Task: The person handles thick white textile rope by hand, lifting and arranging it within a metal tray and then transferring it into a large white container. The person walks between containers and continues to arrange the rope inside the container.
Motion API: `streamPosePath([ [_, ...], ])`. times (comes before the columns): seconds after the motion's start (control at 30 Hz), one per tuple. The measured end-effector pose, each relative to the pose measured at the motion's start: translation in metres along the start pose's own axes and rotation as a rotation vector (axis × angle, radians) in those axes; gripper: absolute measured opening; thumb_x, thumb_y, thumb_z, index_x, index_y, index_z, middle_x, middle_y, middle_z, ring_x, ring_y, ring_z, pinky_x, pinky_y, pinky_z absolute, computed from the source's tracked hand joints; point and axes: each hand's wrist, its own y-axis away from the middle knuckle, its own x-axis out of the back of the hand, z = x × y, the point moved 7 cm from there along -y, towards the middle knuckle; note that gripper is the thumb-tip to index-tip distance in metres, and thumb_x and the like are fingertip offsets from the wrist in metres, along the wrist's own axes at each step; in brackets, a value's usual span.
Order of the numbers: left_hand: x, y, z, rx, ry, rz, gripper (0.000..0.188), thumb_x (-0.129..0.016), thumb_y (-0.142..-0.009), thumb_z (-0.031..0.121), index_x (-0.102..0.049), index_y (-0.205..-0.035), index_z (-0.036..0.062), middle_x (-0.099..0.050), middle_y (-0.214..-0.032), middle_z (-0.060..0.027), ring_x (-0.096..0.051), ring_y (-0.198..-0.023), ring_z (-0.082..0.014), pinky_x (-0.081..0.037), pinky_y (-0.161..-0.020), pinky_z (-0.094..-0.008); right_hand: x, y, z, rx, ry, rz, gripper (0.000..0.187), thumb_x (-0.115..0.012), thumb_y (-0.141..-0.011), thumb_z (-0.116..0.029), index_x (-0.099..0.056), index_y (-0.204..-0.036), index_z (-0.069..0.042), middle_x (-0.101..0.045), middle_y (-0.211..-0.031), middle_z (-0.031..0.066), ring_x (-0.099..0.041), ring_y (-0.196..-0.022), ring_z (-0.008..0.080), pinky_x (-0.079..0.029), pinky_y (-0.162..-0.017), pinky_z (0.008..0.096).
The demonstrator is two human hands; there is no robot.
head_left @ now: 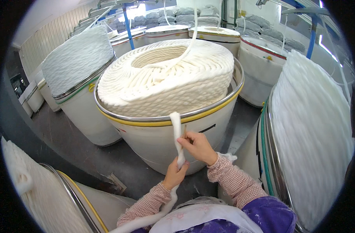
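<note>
A thick white rope of loose fibre, a sliver [177, 126], hangs over the front rim of a large can and runs down through my hands. My left hand [175, 174] is closed around it, below the other hand. Just above, my right hand [198, 145] is closed on a thin brown stick [184, 131], its thumb and fingertip against the sliver. Below my left hand the sliver trails past my left forearm to the lower edge. In front stands the white can [146, 143] with a yellow band, and a tall ring of coiled sliver [165, 91] rises above its rim.
A full can [259, 155] with a green band stands close on my right. Another can [78, 194] is at the lower left, and one [88, 116] stands at the far left. More cans [262, 70] and grey wrapped bales [185, 17] line the back. A blue post [128, 27] rises behind.
</note>
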Motion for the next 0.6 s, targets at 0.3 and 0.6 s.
streamPosePath([
  [0.3, 0.007, -0.012, -0.037, 0.113, -0.031, -0.097, 0.026, -0.047, -0.101, 0.025, -0.059, -0.096, 0.0018, -0.049, -0.066, 0.0037, -0.043, -0.056, -0.006, -0.036, -0.052, -0.0237, 0.13, 0.023, -0.034, 0.141, -0.446, 0.651, 0.028, -0.052, -0.101, -0.024, -0.067, -0.086, -0.006, -0.047, -0.062, -0.0084, -0.036, -0.053, 0.0012, -0.027, -0.049, 0.0172],
  [0.6, 0.003, -0.028, -0.006, 0.296, 0.536, -0.261, 0.036, -0.036, -0.104, 0.03, -0.059, -0.098, 0.0027, -0.033, -0.058, 0.0075, -0.028, -0.047, -0.0033, -0.023, -0.043, -0.0208, -0.03, 0.173, 0.098, -0.105, 0.181, -0.88, 0.027, -0.051, -0.098, -0.025, -0.066, -0.104, -0.004, -0.069, -0.084, 0.0158, -0.067, -0.073, 0.0326, -0.054, -0.071, 0.04],
])
